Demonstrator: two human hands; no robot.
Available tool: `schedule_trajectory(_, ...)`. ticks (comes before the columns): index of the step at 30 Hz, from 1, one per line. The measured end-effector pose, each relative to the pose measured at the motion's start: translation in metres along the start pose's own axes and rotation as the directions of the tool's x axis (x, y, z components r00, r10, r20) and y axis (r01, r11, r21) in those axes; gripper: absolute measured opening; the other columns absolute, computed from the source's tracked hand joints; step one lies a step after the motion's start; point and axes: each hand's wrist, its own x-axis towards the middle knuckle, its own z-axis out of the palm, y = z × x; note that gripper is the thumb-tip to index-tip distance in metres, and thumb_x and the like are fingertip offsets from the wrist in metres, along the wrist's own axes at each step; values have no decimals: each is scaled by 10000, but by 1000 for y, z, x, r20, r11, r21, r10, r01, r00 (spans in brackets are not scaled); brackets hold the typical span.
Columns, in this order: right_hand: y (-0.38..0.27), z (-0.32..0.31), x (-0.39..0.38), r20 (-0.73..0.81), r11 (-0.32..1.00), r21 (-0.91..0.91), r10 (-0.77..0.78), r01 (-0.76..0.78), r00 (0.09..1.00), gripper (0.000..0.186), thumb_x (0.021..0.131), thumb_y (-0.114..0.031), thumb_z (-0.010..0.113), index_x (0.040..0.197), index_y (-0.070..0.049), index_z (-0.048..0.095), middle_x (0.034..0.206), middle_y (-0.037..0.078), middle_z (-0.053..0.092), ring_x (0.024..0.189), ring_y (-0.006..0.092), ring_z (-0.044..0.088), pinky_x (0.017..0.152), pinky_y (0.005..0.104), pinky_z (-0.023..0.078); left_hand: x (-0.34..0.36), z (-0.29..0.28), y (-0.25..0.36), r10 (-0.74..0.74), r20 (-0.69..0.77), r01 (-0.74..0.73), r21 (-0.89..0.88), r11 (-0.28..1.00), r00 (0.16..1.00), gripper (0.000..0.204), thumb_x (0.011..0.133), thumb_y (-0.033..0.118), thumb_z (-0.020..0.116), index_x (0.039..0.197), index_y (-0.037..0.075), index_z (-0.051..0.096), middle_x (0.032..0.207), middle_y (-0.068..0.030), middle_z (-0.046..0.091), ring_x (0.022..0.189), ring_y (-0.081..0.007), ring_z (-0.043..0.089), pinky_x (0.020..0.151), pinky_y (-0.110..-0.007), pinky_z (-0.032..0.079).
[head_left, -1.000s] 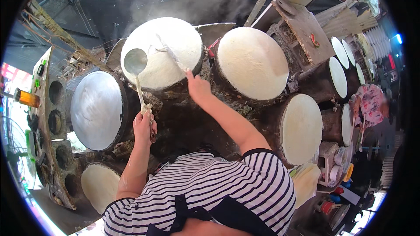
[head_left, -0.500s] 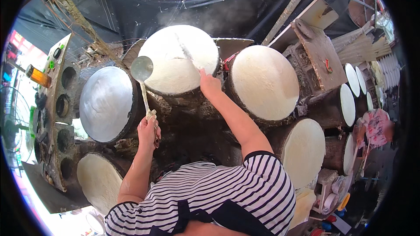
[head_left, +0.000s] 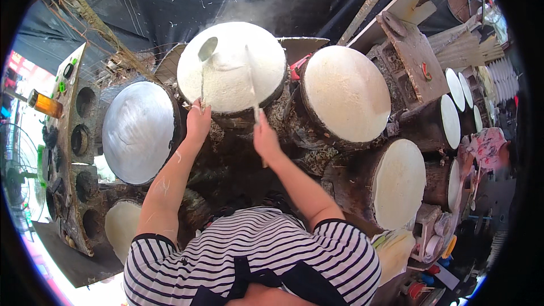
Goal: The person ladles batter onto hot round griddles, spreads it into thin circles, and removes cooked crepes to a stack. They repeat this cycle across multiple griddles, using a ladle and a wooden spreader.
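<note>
Over the steaming white drum (head_left: 232, 68), the left hand (head_left: 197, 124) grips a light, stiff ladle (head_left: 205, 56) low on its handle while the right hand (head_left: 265, 139) clasps a thin, rigid stick (head_left: 253, 93); the wet sheet looks fragile.

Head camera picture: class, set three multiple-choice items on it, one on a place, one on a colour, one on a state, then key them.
1. Where is the ladle bowl?
A. over the steaming white round
B. over the grey metal lid
C. on the floor

2. What colour is the person's shirt?
A. plain red
B. black-and-white striped
C. green

3. What does the right hand do?
A. hangs empty
B. grips a thin stick
C. lifts the lid

Key: 1 A, the bowl sits above its upper left edge; 2 B, stripes show; 3 B, fingers close on the stick while the left hand holds the ladle.
</note>
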Motion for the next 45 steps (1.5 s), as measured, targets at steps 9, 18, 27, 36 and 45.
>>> schedule_trajectory(9,-4,123,20,119,668,744,-91,-28,989,385,943,-192,430,1321,-119,432,803,87,626,645,165,585,588,330,463,-23,-46,93,-416,589,693,-704,155,692,240,904,166,496,985,-58,525,669,-64,537,531,-153,502,465,-274,420)
schedule_trajectory(18,14,-39,30,166,627,-657,-422,419,891,436,848,-234,551,1275,-202,468,795,107,523,589,272,611,531,404,504,-20,-146,163,276,519,469,-286,-836,809,148,935,113,412,826,12,407,714,-38,429,515,-104,446,404,-222,406)
schedule_trajectory(27,0,-78,57,206,559,-665,-499,494,842,453,865,-260,521,1300,-189,417,787,123,540,585,298,610,513,413,498,-50,-163,186,139,481,419,-543,-728,865,181,952,148,405,813,34,390,627,-13,374,478,-86,381,364,-212,334)
schedule_trajectory(36,-1,-76,83,239,525,-646,-550,554,800,361,887,-273,492,1240,-206,458,714,133,574,600,321,619,519,443,500,-133,-190,180,-57,309,219,-779,-587,949,170,963,158,393,871,15,380,688,-18,398,462,-71,364,344,-207,307)
schedule_trajectory(45,-65,-56,32,309,807,-139,-515,574,800,435,908,-191,463,1326,-80,420,957,173,646,847,305,624,761,390,483,-322,-227,160,-362,96,-20,-952,-305,927,220,958,231,420,1032,29,468,722,2,472,431,-31,346,326,-178,287)
